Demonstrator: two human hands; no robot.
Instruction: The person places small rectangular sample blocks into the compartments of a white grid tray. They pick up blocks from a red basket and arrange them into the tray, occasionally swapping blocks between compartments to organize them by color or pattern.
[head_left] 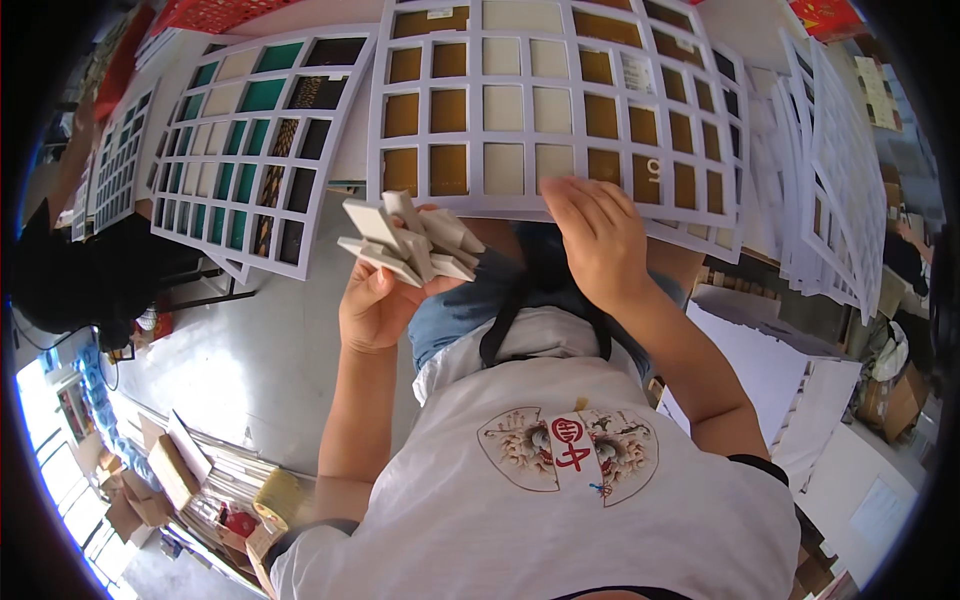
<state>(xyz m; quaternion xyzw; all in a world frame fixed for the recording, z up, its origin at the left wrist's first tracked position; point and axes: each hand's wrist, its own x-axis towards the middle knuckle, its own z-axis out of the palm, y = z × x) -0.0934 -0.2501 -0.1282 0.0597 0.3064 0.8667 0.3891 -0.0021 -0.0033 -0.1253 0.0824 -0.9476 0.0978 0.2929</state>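
Workshop: stacked white grid frames (808, 205), cardboard boxes (148, 496), grey floor (285, 355).

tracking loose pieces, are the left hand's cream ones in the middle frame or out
Out: the left hand holds the cream pieces in a bunch, outside the middle white frame.

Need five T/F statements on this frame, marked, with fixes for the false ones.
1. The left hand holds several off-white pieces. True.
2. The right hand grips a green piece. False: no green piece shows there; its fingers are at the lower edge of the middle grid panel.
3. The left grid panel includes green inserts. True.
4. The middle panel shows only brown inserts. False: it also has cream inserts.
5. The person's shirt is solid black. False: it is white with a printed front.
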